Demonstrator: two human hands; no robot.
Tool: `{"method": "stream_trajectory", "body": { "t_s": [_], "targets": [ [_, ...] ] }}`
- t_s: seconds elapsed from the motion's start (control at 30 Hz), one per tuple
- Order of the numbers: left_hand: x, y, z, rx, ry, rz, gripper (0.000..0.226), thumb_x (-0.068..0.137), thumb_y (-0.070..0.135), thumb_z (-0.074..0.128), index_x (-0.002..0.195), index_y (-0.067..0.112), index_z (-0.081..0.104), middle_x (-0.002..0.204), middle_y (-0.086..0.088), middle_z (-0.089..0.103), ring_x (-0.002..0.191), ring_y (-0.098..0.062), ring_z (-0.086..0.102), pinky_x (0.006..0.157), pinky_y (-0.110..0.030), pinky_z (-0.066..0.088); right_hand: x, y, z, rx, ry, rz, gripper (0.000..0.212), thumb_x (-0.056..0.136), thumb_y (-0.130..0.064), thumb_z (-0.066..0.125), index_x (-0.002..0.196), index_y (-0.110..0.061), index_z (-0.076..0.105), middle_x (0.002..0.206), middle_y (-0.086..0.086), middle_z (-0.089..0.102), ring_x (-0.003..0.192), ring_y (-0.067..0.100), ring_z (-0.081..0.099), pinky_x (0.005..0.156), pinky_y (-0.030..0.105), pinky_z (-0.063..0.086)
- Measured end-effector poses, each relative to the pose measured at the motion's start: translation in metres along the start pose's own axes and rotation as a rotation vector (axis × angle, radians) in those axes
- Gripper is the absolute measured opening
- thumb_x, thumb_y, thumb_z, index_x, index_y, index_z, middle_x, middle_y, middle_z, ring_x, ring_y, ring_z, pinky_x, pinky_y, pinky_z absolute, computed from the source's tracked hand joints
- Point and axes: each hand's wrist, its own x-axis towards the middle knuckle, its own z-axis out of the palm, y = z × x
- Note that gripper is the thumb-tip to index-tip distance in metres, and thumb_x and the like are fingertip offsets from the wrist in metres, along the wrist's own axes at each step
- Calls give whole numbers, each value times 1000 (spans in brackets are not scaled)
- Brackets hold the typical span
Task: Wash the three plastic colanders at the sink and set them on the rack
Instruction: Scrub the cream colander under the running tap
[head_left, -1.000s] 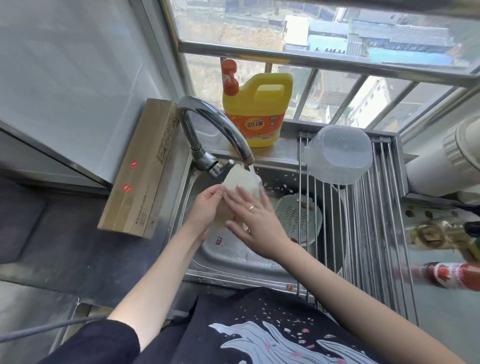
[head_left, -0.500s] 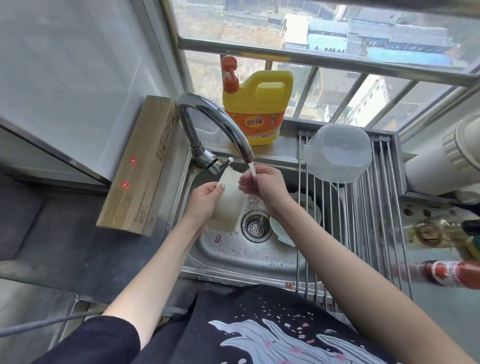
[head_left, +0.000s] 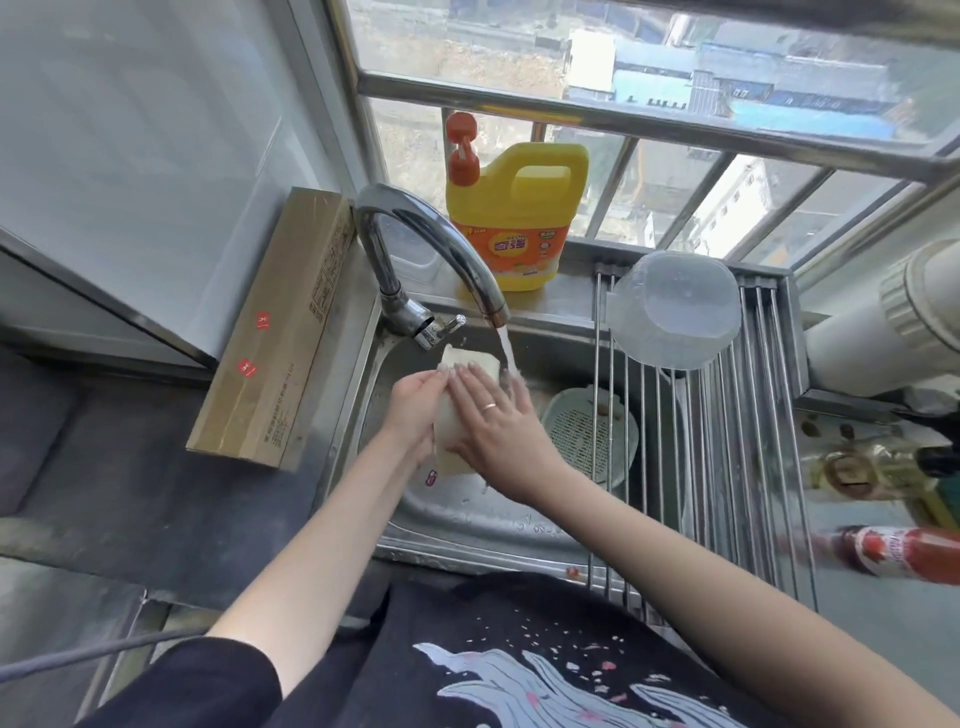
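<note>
I hold a cream-white plastic colander (head_left: 470, 366) upright over the sink (head_left: 467, 519), just left of the water running from the faucet (head_left: 431, 244). My left hand (head_left: 415, 410) grips its left side. My right hand (head_left: 498, 436) lies flat against its right face, fingers spread, a ring on one finger. A pale green colander (head_left: 587, 436) rests in the sink, partly under the rack bars. A clear plastic colander (head_left: 675, 312) lies tipped on the steel roll-up rack (head_left: 753, 467) at its far end.
A yellow detergent jug (head_left: 514, 218) with an orange pump stands on the sill behind the faucet. A long cardboard box (head_left: 275, 338) leans left of the sink. Bottles (head_left: 904, 556) and a white pipe (head_left: 883, 332) are right of the rack.
The colander was turned: half a second ago my right hand was at its top rim under the water stream; now that hand is flat on its right face, lower down.
</note>
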Motion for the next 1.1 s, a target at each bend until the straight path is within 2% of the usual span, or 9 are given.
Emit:
{"method": "stream_trajectory", "body": {
  "t_s": [0.23, 0.33, 0.43, 0.5, 0.6, 0.7, 0.87, 1.0, 1.1],
  "targets": [
    [-1, -7, 9, -152, 170, -162, 28, 99, 18, 46, 78, 4, 57, 64, -8, 62, 56, -18, 60, 46, -24, 50, -11, 46, -30, 432, -47, -69, 87, 77, -28, 76, 149, -26, 27, 154, -2, 30, 139, 12, 31, 110, 24, 23],
    [8, 0, -2, -287, 249, -289, 30, 103, 22, 36, 84, 4, 51, 51, -9, 62, 44, -20, 62, 39, -28, 50, -18, 50, -29, 787, 35, 312, 84, 79, -25, 74, 146, -40, 25, 151, -9, 34, 131, 2, 37, 106, 26, 33],
    [10, 7, -6, -249, 303, -374, 35, 104, 12, 28, 74, 1, 42, 33, -11, 53, 25, -18, 52, 51, -26, 54, -25, 41, -22, 1240, 221, 781, 46, 99, -28, 47, 144, -25, 36, 145, -6, 42, 133, 10, 39, 105, 24, 30],
    [10, 12, -8, -236, 299, -468, 35, 102, 4, 30, 71, -4, 44, 34, -17, 52, 22, -25, 49, 35, -34, 47, -29, 30, -16, 1323, 204, 951, 46, 103, -32, 34, 147, -19, 32, 147, -3, 37, 135, 16, 35, 100, 24, 26],
    [15, 11, -13, -275, 300, -631, 29, 98, 0, 36, 74, -8, 51, 42, -25, 56, 26, -35, 52, 25, -43, 38, -30, 17, -7, 1600, 151, 1115, 51, 101, -42, 33, 144, -16, 34, 140, 5, 43, 125, 23, 43, 103, 37, 32],
    [23, 9, -16, -235, 292, -673, 28, 97, 0, 36, 77, -7, 55, 46, -25, 59, 31, -38, 55, 31, -46, 43, -26, 19, -3, 1999, 137, 1158, 48, 99, -49, 35, 131, -16, 50, 123, 11, 56, 106, 25, 54, 78, 37, 51],
    [14, 6, -11, -211, 206, -634, 30, 97, -4, 34, 75, -2, 55, 43, -21, 59, 84, -24, 63, 48, -52, 45, -11, 39, -7, 1855, 177, 1018, 43, 103, -35, 34, 130, -8, 54, 126, 13, 61, 113, 26, 59, 96, 45, 49],
    [10, -5, -14, -252, 131, -592, 21, 97, 8, 45, 85, 6, 62, 58, -17, 68, 57, -28, 69, 46, -48, 53, 2, 46, -12, 1877, 229, 1118, 30, 99, -18, 45, 128, -11, 49, 134, 8, 45, 116, 22, 54, 96, 43, 48],
    [15, -13, -24, -270, 43, -447, 24, 99, 27, 44, 110, 15, 62, 94, -9, 70, 85, -24, 66, 73, -42, 58, 5, 43, -19, 2020, 155, 1302, 39, 103, -23, 37, 134, 0, 43, 124, 16, 59, 113, 30, 60, 102, 44, 43]
  ]
}}
